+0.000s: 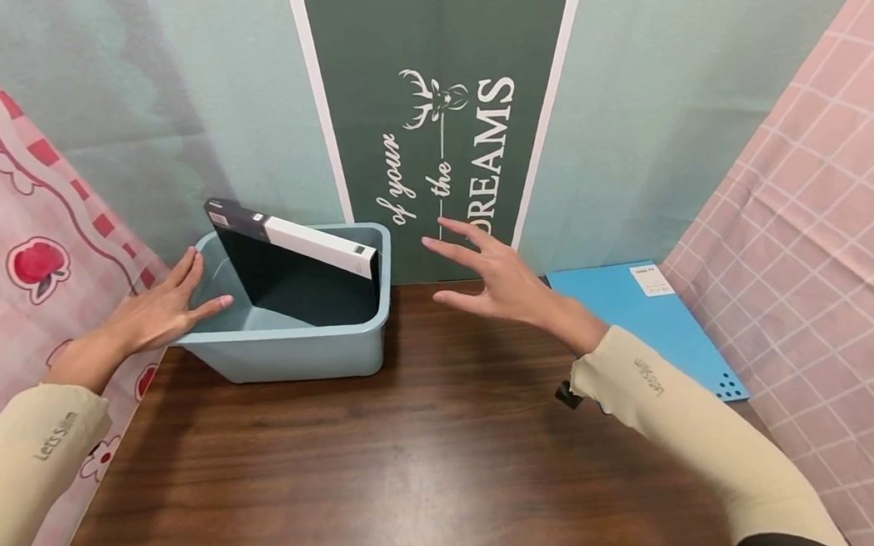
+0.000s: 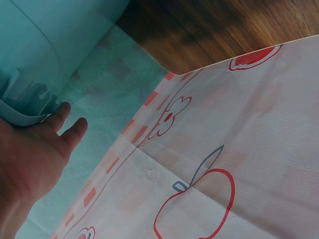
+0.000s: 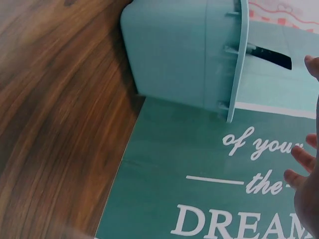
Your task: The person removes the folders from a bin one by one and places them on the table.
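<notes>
A dark ring binder or file folder (image 1: pixel 309 278) with a white spine label stands tilted inside a light blue plastic bin (image 1: pixel 304 355), its upper left corner poking above the rim. At the bin's left end my left hand (image 1: pixel 157 310) rests on the rim, thumb stretched over the inside and fingers extended along the outer side. In the left wrist view, two fingertips (image 2: pixel 75 130) show beyond the rim. To the right of the bin, my right hand (image 1: pixel 493 276) hovers in the air with fingers spread and nothing in it.
A flat blue folder (image 1: pixel 637 310) with a white label lies at the right, partly behind my right forearm. The brown wooden table (image 1: pixel 395 471) runs up to a green printed cloth (image 1: pixel 437 22) at the back. Pink patterned cloths line the left and right sides.
</notes>
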Demonstrator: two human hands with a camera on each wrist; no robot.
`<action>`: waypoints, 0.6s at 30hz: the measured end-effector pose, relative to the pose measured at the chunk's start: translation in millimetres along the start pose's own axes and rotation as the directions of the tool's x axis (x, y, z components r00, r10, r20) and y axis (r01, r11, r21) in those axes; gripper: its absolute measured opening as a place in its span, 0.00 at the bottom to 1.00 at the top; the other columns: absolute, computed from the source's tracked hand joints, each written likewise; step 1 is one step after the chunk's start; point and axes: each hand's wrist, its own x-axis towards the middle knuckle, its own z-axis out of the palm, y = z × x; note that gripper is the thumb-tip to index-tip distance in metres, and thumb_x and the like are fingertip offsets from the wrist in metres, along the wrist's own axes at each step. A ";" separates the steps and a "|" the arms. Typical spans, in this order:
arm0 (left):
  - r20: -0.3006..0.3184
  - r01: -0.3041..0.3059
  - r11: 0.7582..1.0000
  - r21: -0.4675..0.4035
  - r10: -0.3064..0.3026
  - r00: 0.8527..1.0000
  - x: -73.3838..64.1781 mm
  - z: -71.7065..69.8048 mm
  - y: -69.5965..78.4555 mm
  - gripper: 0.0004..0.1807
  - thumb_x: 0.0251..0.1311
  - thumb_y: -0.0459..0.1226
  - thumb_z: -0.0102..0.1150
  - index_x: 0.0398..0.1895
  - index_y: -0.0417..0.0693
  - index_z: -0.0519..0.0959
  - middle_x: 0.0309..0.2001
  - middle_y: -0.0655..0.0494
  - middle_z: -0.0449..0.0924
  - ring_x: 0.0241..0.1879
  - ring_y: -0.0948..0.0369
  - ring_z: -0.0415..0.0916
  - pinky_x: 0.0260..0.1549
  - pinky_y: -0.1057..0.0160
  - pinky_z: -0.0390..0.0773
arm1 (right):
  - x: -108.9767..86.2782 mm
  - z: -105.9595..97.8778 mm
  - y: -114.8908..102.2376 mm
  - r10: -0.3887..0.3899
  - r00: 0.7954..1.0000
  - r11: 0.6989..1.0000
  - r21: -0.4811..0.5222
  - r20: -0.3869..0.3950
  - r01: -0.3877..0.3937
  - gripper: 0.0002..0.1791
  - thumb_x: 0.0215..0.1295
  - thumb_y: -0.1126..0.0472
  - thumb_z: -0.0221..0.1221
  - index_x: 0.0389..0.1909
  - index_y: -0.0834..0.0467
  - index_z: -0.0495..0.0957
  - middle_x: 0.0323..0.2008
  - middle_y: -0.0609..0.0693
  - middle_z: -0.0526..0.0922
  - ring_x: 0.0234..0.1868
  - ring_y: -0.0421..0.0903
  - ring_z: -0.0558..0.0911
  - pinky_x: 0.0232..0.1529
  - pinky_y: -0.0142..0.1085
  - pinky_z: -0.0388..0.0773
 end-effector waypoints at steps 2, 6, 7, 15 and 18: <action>-0.001 0.001 1.000 0.006 0.000 1.000 -0.2 0.6 -0.2 0.55 0.78 0.65 0.38 0.83 0.40 0.24 0.84 0.37 0.16 0.78 0.25 0.45 0.64 0.18 0.56 | 3.5 2.1 -2.6 -0.005 1.000 1.000 0.011 0.012 0.005 0.41 0.62 0.48 0.75 0.75 0.51 0.73 0.78 0.59 0.67 0.71 0.58 0.76 0.52 0.54 0.79; -0.005 -0.002 1.000 0.018 0.002 1.000 0.4 1.6 0.0 0.55 0.78 0.65 0.38 0.84 0.39 0.25 0.84 0.37 0.16 0.77 0.25 0.46 0.63 0.20 0.61 | 9.5 5.5 -7.3 -0.014 0.999 0.999 0.031 0.033 0.013 0.41 0.63 0.47 0.74 0.77 0.50 0.72 0.79 0.58 0.65 0.70 0.57 0.76 0.47 0.50 0.79; -0.006 -0.002 1.000 0.019 0.002 1.000 0.5 1.9 0.1 0.55 0.78 0.65 0.38 0.84 0.39 0.25 0.84 0.36 0.17 0.77 0.24 0.47 0.62 0.20 0.61 | 11.1 6.5 -8.2 -0.016 0.999 0.999 0.035 0.037 0.015 0.41 0.64 0.46 0.74 0.77 0.50 0.72 0.79 0.58 0.65 0.71 0.57 0.76 0.47 0.49 0.78; -0.013 0.003 1.000 0.004 -0.003 1.000 0.3 2.6 1.4 0.54 0.78 0.65 0.38 0.83 0.40 0.24 0.84 0.37 0.16 0.76 0.23 0.47 0.65 0.18 0.54 | 27.0 14.3 -14.6 -0.037 0.997 0.998 0.058 0.066 0.033 0.40 0.66 0.44 0.71 0.77 0.48 0.71 0.80 0.55 0.64 0.74 0.51 0.73 0.50 0.48 0.80; -0.015 0.006 1.000 0.009 -0.006 1.000 0.0 2.4 1.5 0.54 0.79 0.65 0.38 0.83 0.40 0.24 0.84 0.37 0.16 0.76 0.22 0.47 0.64 0.18 0.55 | 33.2 17.2 -17.7 -0.040 0.995 0.997 0.069 0.089 0.034 0.41 0.66 0.43 0.71 0.78 0.47 0.71 0.81 0.55 0.63 0.78 0.50 0.68 0.64 0.53 0.78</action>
